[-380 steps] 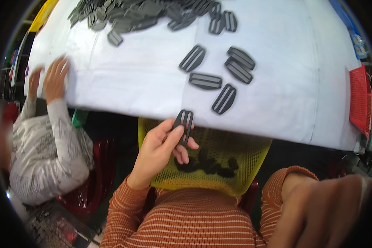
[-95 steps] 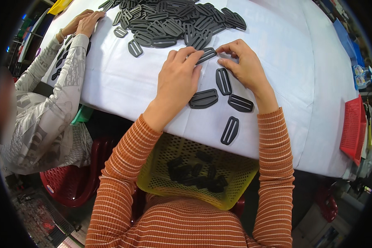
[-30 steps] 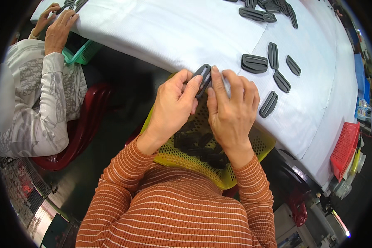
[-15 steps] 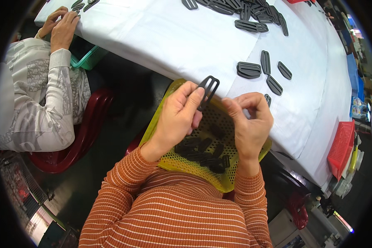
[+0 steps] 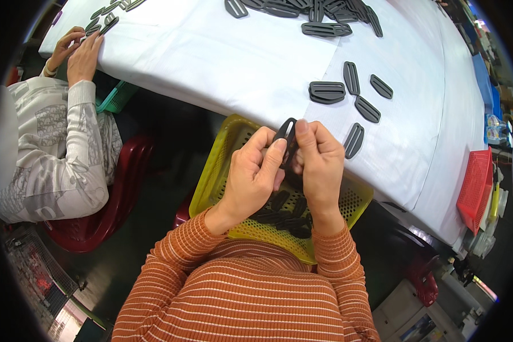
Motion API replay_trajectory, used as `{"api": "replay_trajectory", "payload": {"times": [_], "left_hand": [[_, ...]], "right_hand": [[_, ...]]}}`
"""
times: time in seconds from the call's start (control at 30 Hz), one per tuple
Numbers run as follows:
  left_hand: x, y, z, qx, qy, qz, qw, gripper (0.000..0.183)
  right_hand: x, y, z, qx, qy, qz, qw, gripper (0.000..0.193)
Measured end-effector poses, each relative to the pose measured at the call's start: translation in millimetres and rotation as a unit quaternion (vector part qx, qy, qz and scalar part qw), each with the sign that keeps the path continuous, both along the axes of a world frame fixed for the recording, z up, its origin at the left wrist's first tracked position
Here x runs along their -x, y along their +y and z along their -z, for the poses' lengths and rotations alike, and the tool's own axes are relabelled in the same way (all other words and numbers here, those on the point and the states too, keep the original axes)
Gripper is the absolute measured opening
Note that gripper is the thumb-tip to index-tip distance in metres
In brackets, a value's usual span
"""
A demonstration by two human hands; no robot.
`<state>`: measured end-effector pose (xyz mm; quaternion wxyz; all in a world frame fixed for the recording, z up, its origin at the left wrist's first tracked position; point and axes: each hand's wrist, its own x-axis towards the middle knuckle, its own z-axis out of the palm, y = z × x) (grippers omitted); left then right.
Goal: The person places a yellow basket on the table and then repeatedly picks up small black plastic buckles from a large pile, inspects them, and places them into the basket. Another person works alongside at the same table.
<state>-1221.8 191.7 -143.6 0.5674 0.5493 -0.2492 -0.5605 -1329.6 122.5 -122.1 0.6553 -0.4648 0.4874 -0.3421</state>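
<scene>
The right hand [image 5: 321, 162] has come back beside the black buckle [image 5: 286, 138], fingers curled (whether they pinch anything is hidden), while the left hand [image 5: 249, 168], its grip closed, holds that buckle above the yellow basket [image 5: 210, 174], so both seem engaged.

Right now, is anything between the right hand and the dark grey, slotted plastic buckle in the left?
Nothing visible: the left hand grips the buckle, and the right hand sits beside its edge, though contact is unclear.
</scene>
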Motion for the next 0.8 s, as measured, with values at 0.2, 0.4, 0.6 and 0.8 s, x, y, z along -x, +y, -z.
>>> {"api": "replay_trajectory", "payload": {"times": [0.2, 0.4, 0.6, 0.8], "left_hand": [[6, -6, -8, -0.009, -0.019, -0.002, 1.0, 0.018], [15, 5, -4, 0.051, -0.079, 0.043, 0.995, 0.017], [-40, -53, -25, 0.001, -0.367, 0.048, 0.929, 0.024], [-66, -97, -34, -0.014, -0.537, 0.089, 0.839, 0.024]], "right_hand": [[7, 14, 6, 0.14, 0.025, 0.008, 0.99, 0.014], [9, 1, -1, 0.133, 0.054, 0.043, 0.989, 0.042], [30, -38, -30, 0.181, 0.122, 0.019, 0.976, 0.047], [57, -101, -11, 0.435, 0.306, -0.095, 0.841, 0.032]]}}
